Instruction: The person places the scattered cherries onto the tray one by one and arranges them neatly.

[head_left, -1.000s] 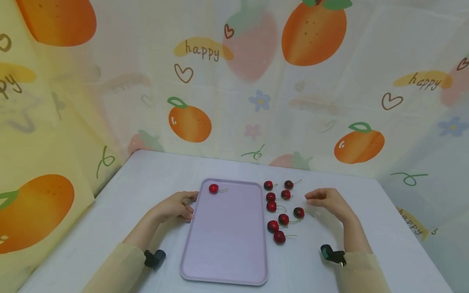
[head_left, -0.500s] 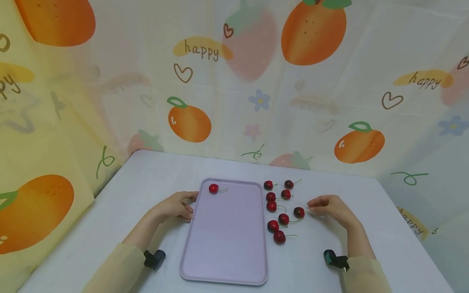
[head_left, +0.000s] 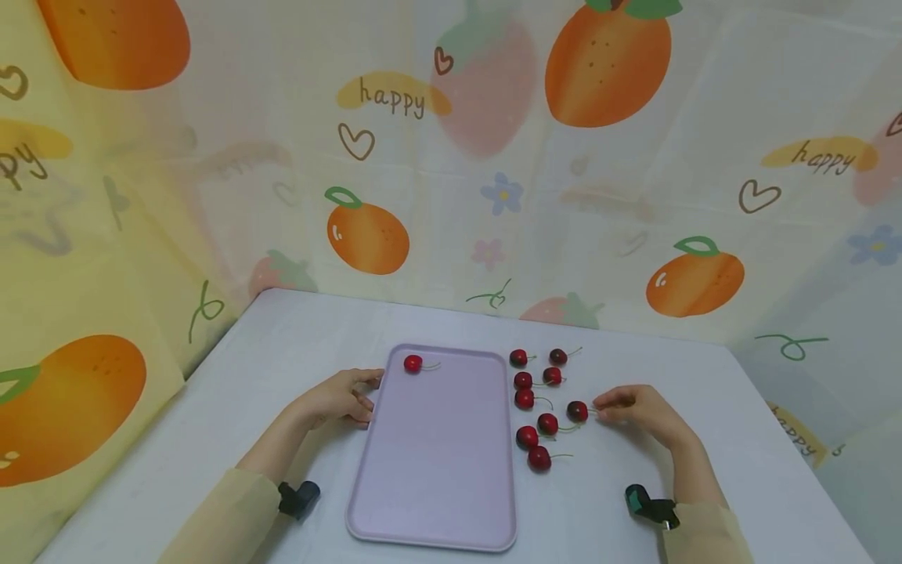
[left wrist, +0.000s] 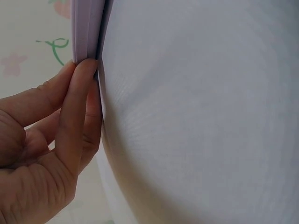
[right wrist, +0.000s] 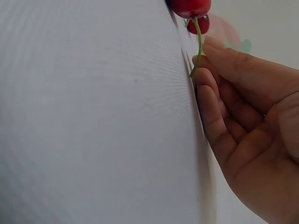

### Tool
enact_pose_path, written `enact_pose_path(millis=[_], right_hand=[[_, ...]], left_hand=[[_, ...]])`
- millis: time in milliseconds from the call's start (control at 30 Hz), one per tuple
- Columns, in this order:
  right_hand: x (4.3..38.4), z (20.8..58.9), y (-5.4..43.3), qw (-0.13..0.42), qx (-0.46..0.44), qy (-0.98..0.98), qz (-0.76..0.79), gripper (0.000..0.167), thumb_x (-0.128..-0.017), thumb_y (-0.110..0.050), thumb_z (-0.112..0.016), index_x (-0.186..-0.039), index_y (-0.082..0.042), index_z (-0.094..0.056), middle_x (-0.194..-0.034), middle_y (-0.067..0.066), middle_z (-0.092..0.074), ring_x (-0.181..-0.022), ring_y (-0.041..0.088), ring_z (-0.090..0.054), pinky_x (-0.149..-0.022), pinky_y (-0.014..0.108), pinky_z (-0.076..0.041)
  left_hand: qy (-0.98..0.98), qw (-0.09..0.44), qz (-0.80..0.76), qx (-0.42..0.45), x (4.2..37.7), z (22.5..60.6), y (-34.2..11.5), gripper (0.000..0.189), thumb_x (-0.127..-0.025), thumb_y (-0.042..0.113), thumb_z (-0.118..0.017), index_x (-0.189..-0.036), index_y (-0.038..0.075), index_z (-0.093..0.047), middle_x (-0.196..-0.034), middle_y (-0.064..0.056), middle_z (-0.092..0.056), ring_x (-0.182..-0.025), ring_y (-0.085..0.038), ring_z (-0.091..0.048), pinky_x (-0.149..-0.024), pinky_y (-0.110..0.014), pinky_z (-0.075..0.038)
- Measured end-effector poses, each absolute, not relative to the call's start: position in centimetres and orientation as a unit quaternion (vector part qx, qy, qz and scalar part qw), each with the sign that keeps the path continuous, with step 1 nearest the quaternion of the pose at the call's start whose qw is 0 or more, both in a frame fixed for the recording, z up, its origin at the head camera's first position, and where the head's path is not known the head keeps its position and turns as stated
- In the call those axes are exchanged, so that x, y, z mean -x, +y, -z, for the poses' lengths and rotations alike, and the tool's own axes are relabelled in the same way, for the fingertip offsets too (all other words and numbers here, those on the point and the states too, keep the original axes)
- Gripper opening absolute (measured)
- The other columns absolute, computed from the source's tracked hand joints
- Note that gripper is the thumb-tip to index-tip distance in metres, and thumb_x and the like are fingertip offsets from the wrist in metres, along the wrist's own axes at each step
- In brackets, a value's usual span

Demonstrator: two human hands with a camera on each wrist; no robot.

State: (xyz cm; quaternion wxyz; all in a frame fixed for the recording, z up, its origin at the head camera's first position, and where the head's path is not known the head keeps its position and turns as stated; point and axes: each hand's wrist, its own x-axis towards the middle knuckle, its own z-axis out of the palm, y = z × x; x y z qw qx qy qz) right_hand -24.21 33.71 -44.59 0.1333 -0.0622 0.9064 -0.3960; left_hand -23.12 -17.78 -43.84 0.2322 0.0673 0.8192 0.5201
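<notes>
1. The right hand has a narrow grip at the stem of a dark cherry; I can't tell whether it pinches.
2. That cherry sits on the worktop, near eight more cherries.
3. The left hand rests relaxed fingers against the tray, where a bright cherry lies.

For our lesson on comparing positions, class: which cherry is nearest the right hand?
The rightmost cherry: its stem reaches the right hand, while every other cherry lies farther left, clear of that hand.
</notes>
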Motion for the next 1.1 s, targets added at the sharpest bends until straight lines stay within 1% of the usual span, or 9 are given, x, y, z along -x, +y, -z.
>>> enact_pose_path(millis=[133,333,467,700,1100], right_hand=[[24.24,45.14,33.98,0.132,0.072,0.899,0.411,0.034,-0.086,-0.024,-0.075,-0.112,-0.002,-0.072,-0.11,0.011,-0.074,-0.09,0.003,-0.063,-0.081,0.012,-0.05],[24.23,45.28,34.01,0.126,0.089,0.903,0.401,0.029,-0.086,-0.022,-0.075,-0.108,-0.003,-0.074,-0.106,0.009,-0.075,-0.089,-0.001,-0.061,-0.079,0.013,-0.05],[24.13,45.15,33.77,0.117,0.097,0.907,0.393,0.027,-0.086,-0.022,-0.075,-0.105,-0.004,-0.075,-0.104,0.011,-0.075,-0.087,0.002,-0.06,-0.076,0.014,-0.051],[24.3,45.23,33.56,0.108,0.091,0.92,0.365,0.023,-0.086,-0.026,-0.076,-0.1,-0.008,-0.076,-0.098,0.005,-0.074,-0.084,0.004,-0.059,-0.074,0.015,-0.05],[24.06,44.92,33.07,0.11,0.082,0.928,0.348,0.021,-0.086,-0.027,-0.075,-0.095,-0.009,-0.076,-0.093,0.005,-0.073,-0.083,0.01,-0.055,-0.071,0.019,-0.048]], left_hand=[[0.822,0.23,-0.517,-0.065,23.21,43.97,-17.75,0.08,-0.079,-0.011,-0.068,-0.15,-0.005,-0.034,-0.144,-0.028,-0.043,-0.081,-0.016,-0.056,-0.068,-0.026,-0.06],[0.822,0.228,-0.518,-0.058,23.32,44.14,-17.69,0.08,-0.078,-0.012,-0.068,-0.15,-0.004,-0.035,-0.144,-0.027,-0.044,-0.082,-0.017,-0.056,-0.068,-0.026,-0.06],[0.821,0.23,-0.519,-0.06,23.36,44.16,-17.73,0.08,-0.078,-0.012,-0.068,-0.15,-0.004,-0.034,-0.144,-0.028,-0.043,-0.082,-0.016,-0.056,-0.068,-0.025,-0.06],[0.82,0.231,-0.521,-0.055,23.38,44.16,-17.72,0.08,-0.078,-0.012,-0.068,-0.15,-0.003,-0.035,-0.143,-0.026,-0.044,-0.081,-0.016,-0.056,-0.068,-0.026,-0.06],[0.819,0.233,-0.521,-0.053,23.41,44.18,-17.84,0.08,-0.079,-0.011,-0.068,-0.151,-0.003,-0.034,-0.145,-0.027,-0.043,-0.08,-0.016,-0.057,-0.069,-0.026,-0.06]])
